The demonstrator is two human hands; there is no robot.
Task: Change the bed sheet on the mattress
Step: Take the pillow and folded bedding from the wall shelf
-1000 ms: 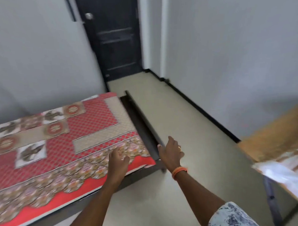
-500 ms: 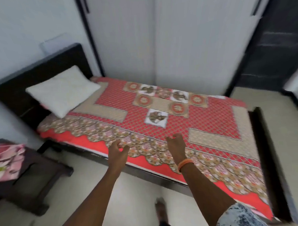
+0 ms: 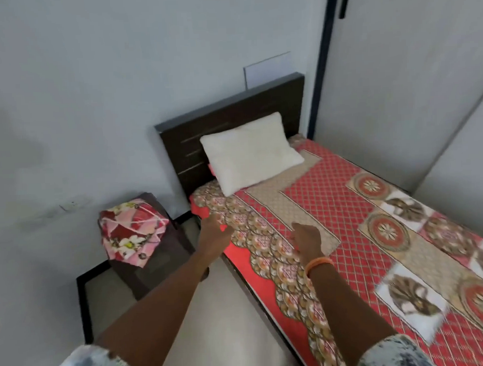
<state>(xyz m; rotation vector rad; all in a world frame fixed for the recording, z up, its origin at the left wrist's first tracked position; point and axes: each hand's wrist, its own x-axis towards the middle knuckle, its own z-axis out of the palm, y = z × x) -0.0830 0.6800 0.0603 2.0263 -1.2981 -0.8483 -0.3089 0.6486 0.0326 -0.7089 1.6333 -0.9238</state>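
Note:
A red patterned bed sheet with a scalloped border covers the mattress on a dark bed frame. A white pillow lies at the head end against the dark headboard. My left hand reaches over the sheet's near edge close to the head corner, fingers loosely curled and apart, holding nothing. My right hand, with an orange band on the wrist, hovers over the scalloped border with fingers apart. A folded pink floral sheet rests on a dark stool beside the bed.
The dark stool stands on the floor left of the bed, by the grey wall. A wardrobe door with a dark handle runs along the bed's far side. Pale floor lies between me and the bed.
The view has swung left from the bed's foot and door to the head end. Both hands stayed stretched forward and now sit over the sheet's edge near the pillow.

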